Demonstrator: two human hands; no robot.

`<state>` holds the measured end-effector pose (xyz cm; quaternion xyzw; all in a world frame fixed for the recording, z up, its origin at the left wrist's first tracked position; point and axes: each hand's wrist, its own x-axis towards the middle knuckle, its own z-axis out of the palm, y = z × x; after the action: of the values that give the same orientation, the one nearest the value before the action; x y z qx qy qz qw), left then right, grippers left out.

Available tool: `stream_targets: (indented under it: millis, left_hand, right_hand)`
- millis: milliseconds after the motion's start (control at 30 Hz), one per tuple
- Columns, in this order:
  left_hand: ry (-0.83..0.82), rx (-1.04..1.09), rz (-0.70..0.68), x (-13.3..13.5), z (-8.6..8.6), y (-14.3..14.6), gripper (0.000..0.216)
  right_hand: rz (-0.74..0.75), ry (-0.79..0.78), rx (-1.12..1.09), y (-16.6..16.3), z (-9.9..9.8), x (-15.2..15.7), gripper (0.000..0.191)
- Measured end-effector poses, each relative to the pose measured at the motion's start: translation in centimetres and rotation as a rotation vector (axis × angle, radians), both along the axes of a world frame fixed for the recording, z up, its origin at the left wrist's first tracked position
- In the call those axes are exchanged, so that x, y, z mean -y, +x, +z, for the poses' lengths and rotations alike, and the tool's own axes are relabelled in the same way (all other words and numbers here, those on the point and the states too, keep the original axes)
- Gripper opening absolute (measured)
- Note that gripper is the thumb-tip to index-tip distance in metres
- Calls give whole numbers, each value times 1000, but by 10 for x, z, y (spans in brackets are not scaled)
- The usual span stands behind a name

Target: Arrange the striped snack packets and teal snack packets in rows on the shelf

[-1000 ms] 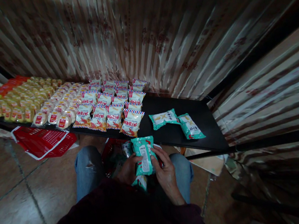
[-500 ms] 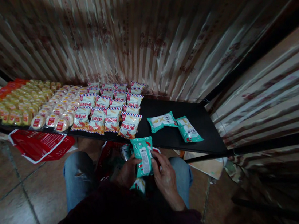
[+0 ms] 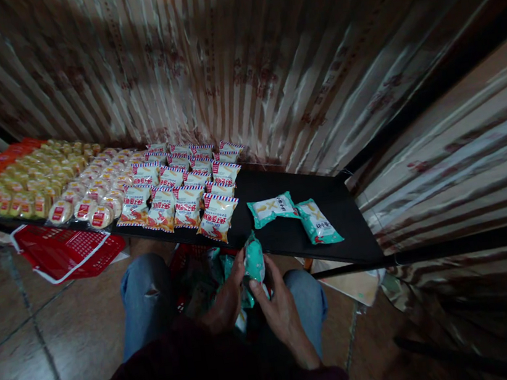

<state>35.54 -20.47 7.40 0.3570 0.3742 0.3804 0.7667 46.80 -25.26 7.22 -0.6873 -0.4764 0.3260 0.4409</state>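
Fingers (image 3: 238, 267) of my left hand (image 3: 224, 303) and of my right hand (image 3: 281, 309) grasp one teal packet (image 3: 254, 258) from either side, parted only by its width, the right thumb (image 3: 258, 290) lying against it. I hold it upright, just off the front edge of the black shelf (image 3: 349, 218), and it is turned nearly edge-on to me, so I see a plump, shiny, pale-flecked side while its lettering faces away. Just beside my left hand, further packets (image 3: 215, 262) lie in a red basket (image 3: 177, 261) between my knees, too dim to read.

Ahead, two loose packets (image 3: 319, 222) in teal rest on the shelf, ends meeting. Each shows yellow sticks on a white panel and a line of dark Chinese characters; I make out 小. To their left stand rows of white-and-orange bags (image 3: 217, 215) with blue-and-red striped edges, their large red Chinese characters upside down to me. Next come round wrapped cakes (image 3: 99, 216) with red labels, their print too small to read, then yellow packs (image 3: 41, 203) and an orange bag (image 3: 19, 148) at the far end. Behind hangs a striped curtain (image 3: 197, 48) with blurred reddish print.
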Motion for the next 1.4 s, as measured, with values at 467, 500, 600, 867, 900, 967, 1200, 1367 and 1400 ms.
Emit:
stream_targets:
  millis: [467,500,600,867,900,967,1200,1367,1400]
  left_hand:
    - [341,-401,-76,-7,19,-2,53]
    - [365,-411,-72,-9,17,-2,52]
    - [421,-441,-63,-13,11,0,51]
    - [609,-550,-14,-34,12,3,54]
    - [623,-557,-12,-38,14,4,55]
    - [629,-566,-7,-46,18,6,55]
    - [643,-626,-7,-64,18,15,54]
    - [677,-654,-13,-72,11,21,54]
    - [691,-664,-25,-73,9,23,54]
  right_hand:
    - [-135,9,-183,16,-4,-22,62]
    - [-145,1,-215,18,-4,-23,65]
    - [-166,-25,-286,22,-7,-28,65]
    - [-151,21,-517,27,-12,-62,49]
    - [-175,32,-546,28,-11,-69,49]
    - [-184,30,-601,29,-7,-81,50]
    - [-83,-72,-858,36,-7,-106,46]
    - [-82,-66,-954,41,-10,-114,48]
    - [-97,-64,-993,42,-9,-114,51]
